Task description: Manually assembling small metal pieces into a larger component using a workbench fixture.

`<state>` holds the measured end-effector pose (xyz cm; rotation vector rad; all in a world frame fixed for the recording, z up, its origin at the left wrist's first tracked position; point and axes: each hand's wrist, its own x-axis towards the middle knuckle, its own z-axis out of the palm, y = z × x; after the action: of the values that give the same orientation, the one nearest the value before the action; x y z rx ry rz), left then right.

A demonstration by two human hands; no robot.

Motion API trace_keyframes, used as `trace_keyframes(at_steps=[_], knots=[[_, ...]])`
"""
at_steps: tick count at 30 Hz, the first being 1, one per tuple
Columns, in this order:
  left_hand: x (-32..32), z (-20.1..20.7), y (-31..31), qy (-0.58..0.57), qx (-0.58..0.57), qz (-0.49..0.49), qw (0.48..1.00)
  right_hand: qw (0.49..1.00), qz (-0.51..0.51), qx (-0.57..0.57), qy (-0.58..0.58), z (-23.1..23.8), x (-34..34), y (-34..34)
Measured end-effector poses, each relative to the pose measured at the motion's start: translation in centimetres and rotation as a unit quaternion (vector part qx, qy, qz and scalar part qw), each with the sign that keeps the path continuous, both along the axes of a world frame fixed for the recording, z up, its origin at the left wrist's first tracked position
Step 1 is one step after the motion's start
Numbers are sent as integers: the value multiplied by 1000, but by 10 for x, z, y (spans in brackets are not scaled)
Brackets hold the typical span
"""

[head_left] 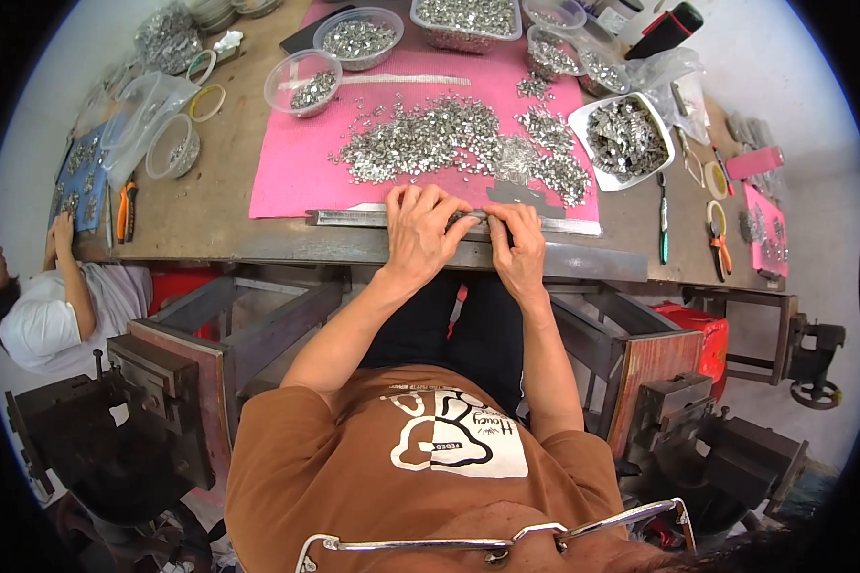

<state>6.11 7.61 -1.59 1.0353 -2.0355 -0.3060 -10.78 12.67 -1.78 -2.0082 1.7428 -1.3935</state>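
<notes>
A long metal bar with ruler-like markings (pixel 354 219) lies along the near edge of a pink mat (pixel 291 172). My left hand (pixel 420 231) rests over its middle, fingers curled and thumb stretched toward the right. Close beside it, my right hand (pixel 519 250) bends its fingers over the same bar, with thumb and forefinger together. Something small and dark sits between the two hands' fingertips, too small to name. Just beyond spreads a heap of small shiny metal pieces (pixel 420 138). A flat grey plate (pixel 526 197) lies past my right fingers.
Tubs of metal pieces (pixel 356 38) stand at the back, and a white square dish (pixel 624 143) at right. Orange-handled pliers (pixel 720 244) and a green-handled brush (pixel 663 224) lie farther right. A co-worker (pixel 53 306) sits at far left. Vises (pixel 134 420) flank me.
</notes>
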Motion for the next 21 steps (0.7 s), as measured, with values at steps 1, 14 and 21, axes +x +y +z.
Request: trace_keyframes(at_steps=[1, 14, 21], knots=[[0, 1, 0, -1, 0, 0, 1000, 1000, -3, 3, -1, 0, 0, 0], [1, 3, 0, 17, 13, -14, 1000, 1000, -4, 0, 8, 0, 0, 0], [1, 2, 0, 9, 9, -10, 1000, 1000, -4, 1, 7, 1, 1, 1]])
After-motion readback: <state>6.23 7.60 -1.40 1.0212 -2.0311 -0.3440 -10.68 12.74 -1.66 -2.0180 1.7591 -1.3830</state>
